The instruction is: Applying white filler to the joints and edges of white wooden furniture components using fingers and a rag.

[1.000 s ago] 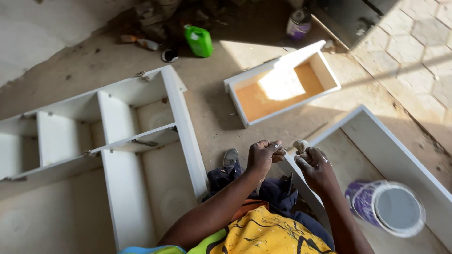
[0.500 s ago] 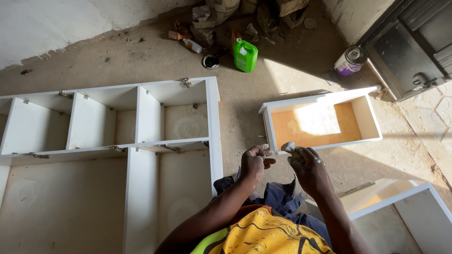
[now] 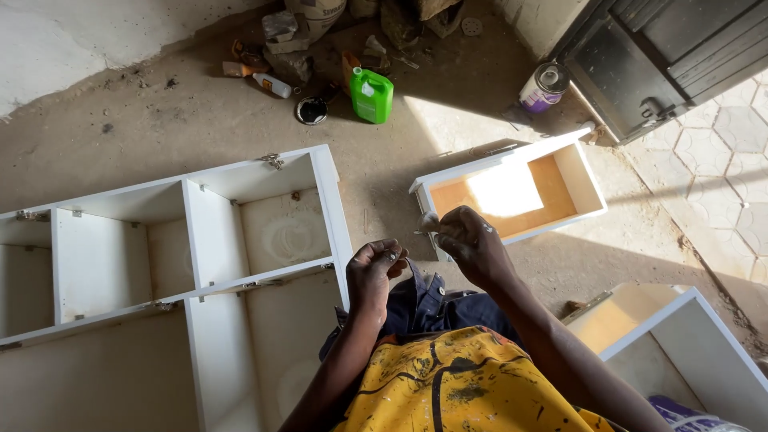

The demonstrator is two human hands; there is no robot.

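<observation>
Open floor (image 3: 384,180) lying between the white shelf unit (image 3: 200,240) crowding the left and the white drawer box (image 3: 512,188) blocking ahead right, green jug (image 3: 372,94) and clutter standing well beyond

— Right hand (image 3: 474,242) up front, fingers pinched on a small grey lump (image 3: 429,221), maybe a bit of putty, hard to tell.
— And the left hand (image 3: 374,268)?
— Curled loose, just beside the right, holding nothing clear.
— Under them?
— Dark blue trousers (image 3: 428,302), yellow shirt (image 3: 448,384) with paint spots.
— Around?
— White cabinet frame (image 3: 200,240) flat on the floor to the left. White drawer box (image 3: 512,188) with an orange bottom just past the right hand. Green jug (image 3: 373,94) and purple tin (image 3: 542,88) far back.
</observation>
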